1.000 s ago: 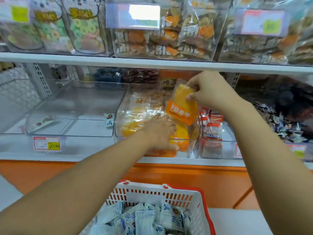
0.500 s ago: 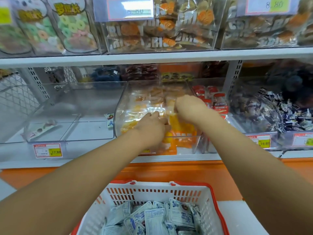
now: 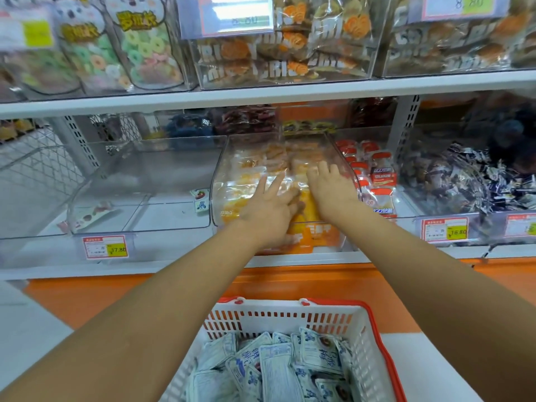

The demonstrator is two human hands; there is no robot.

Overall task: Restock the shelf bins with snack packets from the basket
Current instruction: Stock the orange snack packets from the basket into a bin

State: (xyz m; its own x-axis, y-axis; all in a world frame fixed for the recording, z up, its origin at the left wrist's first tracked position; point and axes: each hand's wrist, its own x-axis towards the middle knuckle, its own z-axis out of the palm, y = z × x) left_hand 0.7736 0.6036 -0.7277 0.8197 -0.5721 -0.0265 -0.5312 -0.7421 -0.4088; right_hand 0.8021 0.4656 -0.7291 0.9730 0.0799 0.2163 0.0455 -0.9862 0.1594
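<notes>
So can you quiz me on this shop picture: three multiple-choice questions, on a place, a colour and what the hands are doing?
1. Where are the left hand and right hand?
A. In the basket
B. In the middle bin of orange packets
C. On the top shelf

2. What colour is the basket's rim?
A. Green
B. Black
C. Red

3. How are the hands' fingers?
A. Straight, lying on the packets
B. Curled round a lifted packet
C. Gripping the basket's handle

Answers: 1 B, both hands reach into the clear bin with the orange packets; 2 C, a red band runs round the white basket; 3 A, fingers stretch flat, nothing lifted.
</notes>
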